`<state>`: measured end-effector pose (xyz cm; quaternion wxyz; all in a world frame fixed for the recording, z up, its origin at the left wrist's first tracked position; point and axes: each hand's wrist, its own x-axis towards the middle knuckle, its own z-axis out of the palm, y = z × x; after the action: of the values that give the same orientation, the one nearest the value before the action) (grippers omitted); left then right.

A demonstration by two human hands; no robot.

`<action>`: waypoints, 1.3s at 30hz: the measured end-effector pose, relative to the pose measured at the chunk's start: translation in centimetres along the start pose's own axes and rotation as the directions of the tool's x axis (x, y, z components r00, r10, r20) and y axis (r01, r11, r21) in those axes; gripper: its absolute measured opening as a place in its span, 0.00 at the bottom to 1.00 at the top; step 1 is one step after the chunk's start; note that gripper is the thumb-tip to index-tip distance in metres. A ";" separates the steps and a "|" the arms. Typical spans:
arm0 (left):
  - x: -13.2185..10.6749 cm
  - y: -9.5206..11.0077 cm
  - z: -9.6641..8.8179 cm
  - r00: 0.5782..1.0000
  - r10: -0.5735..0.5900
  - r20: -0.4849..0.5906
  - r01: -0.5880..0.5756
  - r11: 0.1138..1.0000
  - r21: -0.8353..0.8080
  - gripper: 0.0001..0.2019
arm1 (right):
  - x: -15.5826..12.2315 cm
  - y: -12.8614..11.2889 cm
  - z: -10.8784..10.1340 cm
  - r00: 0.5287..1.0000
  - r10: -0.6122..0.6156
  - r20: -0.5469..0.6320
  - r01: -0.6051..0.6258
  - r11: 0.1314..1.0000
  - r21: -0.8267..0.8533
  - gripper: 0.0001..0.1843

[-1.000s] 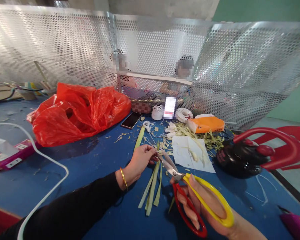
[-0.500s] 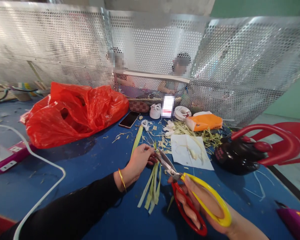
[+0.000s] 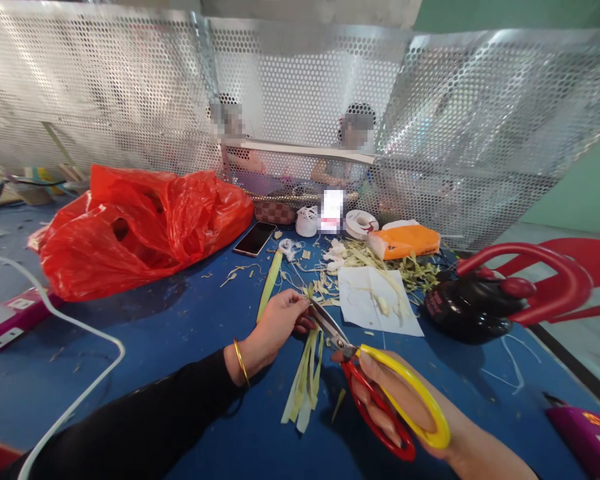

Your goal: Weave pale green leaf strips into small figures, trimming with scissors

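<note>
My left hand [image 3: 281, 319], with a gold bangle at the wrist, pinches a small bundle of pale green leaf strips [image 3: 306, 383]; their loose ends hang down toward me. My right hand [image 3: 380, 393] grips scissors [image 3: 341, 341] with one red and one yellow handle, fingers through the loops. The scissor blades lie close together, their tips at the bundle's top beside my left fingertips. A longer green leaf strip [image 3: 270, 285] lies on the table just beyond my left hand. A small leaf scrap [image 3: 339, 405] is below the scissors.
Blue table [image 3: 190, 320] with leaf trimmings [image 3: 405, 268] and white paper [image 3: 380, 303] beyond my hands. Red plastic bag [image 3: 145, 233] and phone [image 3: 255, 239] stand left; orange packet [image 3: 405, 241] and black kettle [image 3: 473, 310] right. A perforated metal screen [image 3: 300, 87] closes the back, people behind it.
The scissor blades have closed together at the top of the leaf bundle. My left hand keeps its pinch, and the view has shifted slightly.
</note>
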<state>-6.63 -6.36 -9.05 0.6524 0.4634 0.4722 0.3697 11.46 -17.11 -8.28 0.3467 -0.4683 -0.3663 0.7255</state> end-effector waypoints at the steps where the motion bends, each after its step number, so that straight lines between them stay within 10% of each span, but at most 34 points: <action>1: 0.0 0.0 0.0 1.000 -0.003 0.001 0.003 1.000 0.000 0.06 | 0.0 -0.1 0.1 1.000 0.003 -0.007 -0.003 1.000 -0.004 0.28; 39: 0.0 0.3 -0.1 1.000 0.001 -0.028 -0.002 1.000 -0.020 0.07 | -0.3 -0.5 -0.1 0.998 -0.064 -0.027 0.062 0.996 -0.064 0.26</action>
<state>-6.73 -6.25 -8.82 0.6498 0.4521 0.4774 0.3814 11.73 -17.12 -7.73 0.3598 -0.4776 -0.3984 0.6955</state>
